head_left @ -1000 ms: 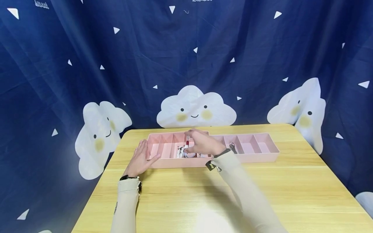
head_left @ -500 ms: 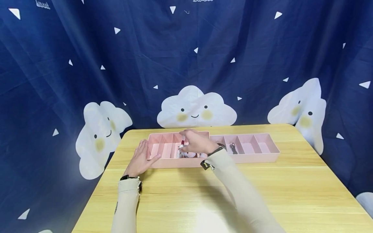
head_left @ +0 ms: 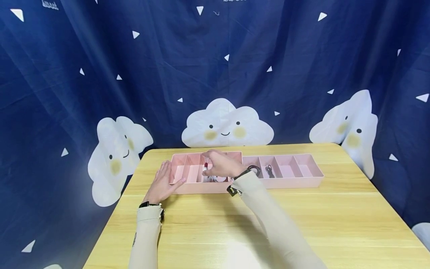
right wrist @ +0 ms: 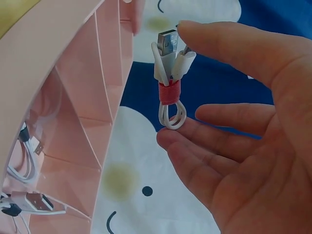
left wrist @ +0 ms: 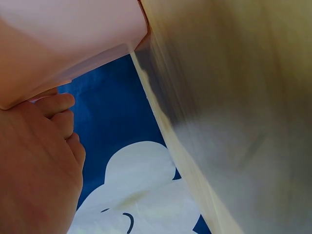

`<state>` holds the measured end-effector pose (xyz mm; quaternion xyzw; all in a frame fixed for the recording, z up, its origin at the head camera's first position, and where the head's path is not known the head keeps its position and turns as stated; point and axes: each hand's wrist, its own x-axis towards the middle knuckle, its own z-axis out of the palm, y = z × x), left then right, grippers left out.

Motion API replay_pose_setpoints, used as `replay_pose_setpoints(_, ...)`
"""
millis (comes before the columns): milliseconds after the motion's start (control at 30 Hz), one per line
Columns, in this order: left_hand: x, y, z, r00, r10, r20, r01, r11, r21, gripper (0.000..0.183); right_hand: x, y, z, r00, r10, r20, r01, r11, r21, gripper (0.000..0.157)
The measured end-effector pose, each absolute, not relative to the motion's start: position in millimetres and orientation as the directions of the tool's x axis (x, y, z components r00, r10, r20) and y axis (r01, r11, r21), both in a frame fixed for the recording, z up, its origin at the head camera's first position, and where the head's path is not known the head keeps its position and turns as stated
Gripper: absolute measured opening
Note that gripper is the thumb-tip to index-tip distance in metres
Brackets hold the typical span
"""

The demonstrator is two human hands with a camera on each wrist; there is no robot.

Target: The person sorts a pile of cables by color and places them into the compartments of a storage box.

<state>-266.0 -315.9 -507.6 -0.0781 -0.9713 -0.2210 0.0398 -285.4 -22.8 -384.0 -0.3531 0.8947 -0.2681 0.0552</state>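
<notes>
In the right wrist view my right hand (right wrist: 253, 131) pinches a white USB cable (right wrist: 169, 92) between thumb and fingertips. The cable is coiled and bound with a red tie, its metal plug upward. Seen from the head, this right hand (head_left: 221, 163) is over the middle of the pink compartment box (head_left: 201, 188), the red tie (head_left: 206, 165) showing at its fingertips. Straight fingers of my left hand (head_left: 161, 185) rest along the box's left end, with the thumb at the front rim. Coiled white cables (right wrist: 29, 161) lie inside the box, partly hidden in the head view.
A second, paler pink divided box (head_left: 295, 182) adjoins on the right. One black cable (head_left: 269, 172) lies in it, and another dark coil (head_left: 254, 170) shows beside my right wrist. Both boxes stand on a wooden table (head_left: 201, 231), before a blue curtain (head_left: 161, 112).
My right hand has moved left along the pink box with the red-tied cable, uncovering the dark coil in the second box. The left hand has stayed in place.
</notes>
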Motion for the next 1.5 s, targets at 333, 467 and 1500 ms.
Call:
replay_pose_setpoints(333, -267, -317, -508, -0.983, 0.139, 0.118, 0.177, 0.887, 0.426, 0.116, -288, -33, -384, -0.723, -0.686, 0.082, -0.619, 0.591, -0.517, 0.067)
replay_pose_setpoints(467, -268, -317, -509, -0.982, 0.141, 0.126, 0.182, 0.887, 0.425, 0.116, -290, -37, -386, -0.716, -0.694, 0.075, -0.622, 0.585, -0.521, 0.066)
replay_pose_setpoints(1500, -268, -317, -510, -0.983, 0.146, 0.114, 0.181, 0.890, 0.419, 0.116, -304, -72, -404, -0.755, -0.656, 0.001, -0.560, 0.644, -0.521, 0.074)
